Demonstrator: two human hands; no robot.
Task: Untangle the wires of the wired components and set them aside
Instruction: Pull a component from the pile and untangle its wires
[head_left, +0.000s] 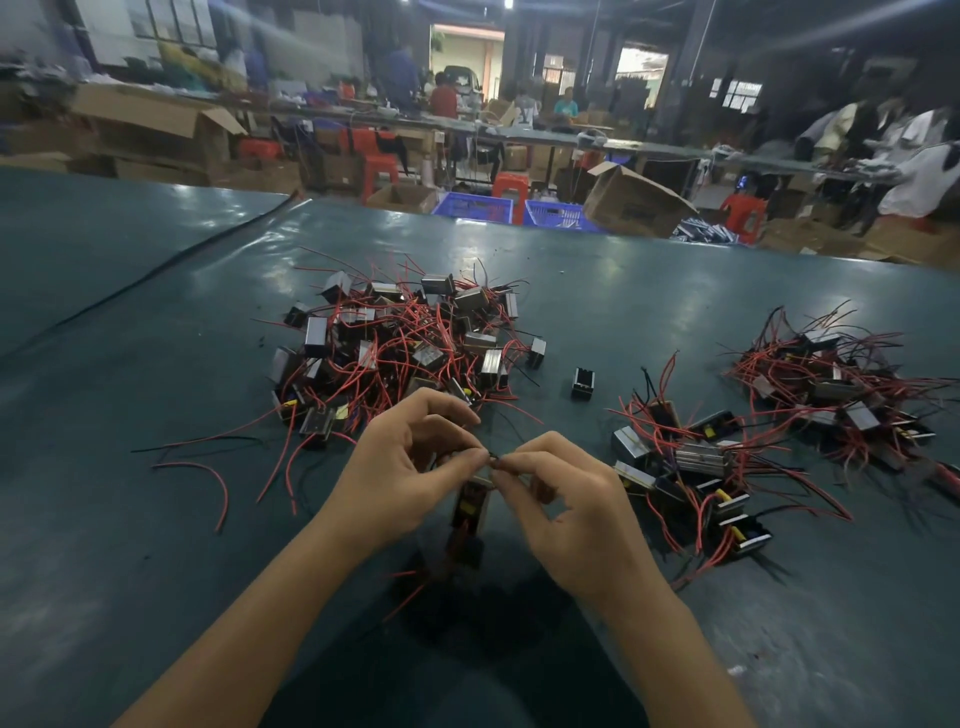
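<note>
A tangled heap of small black-and-silver wired components (400, 343) with red and black leads lies on the green table (156, 364) beyond my hands. My left hand (405, 467) and my right hand (566, 504) meet fingertip to fingertip above the table, both pinching thin wire ends. A black component (470, 506) hangs from those wires between my palms, and a second one (465, 551) dangles just below it, blurred. Red leads trail under them to the table.
A smaller group of components (691, 473) lies right of my right hand, and another pile (841, 384) sits further right. One lone component (583, 383) stands between the piles. Loose red and black wires (208, 467) lie at the left. Cardboard boxes, blue crates and seated people fill the background.
</note>
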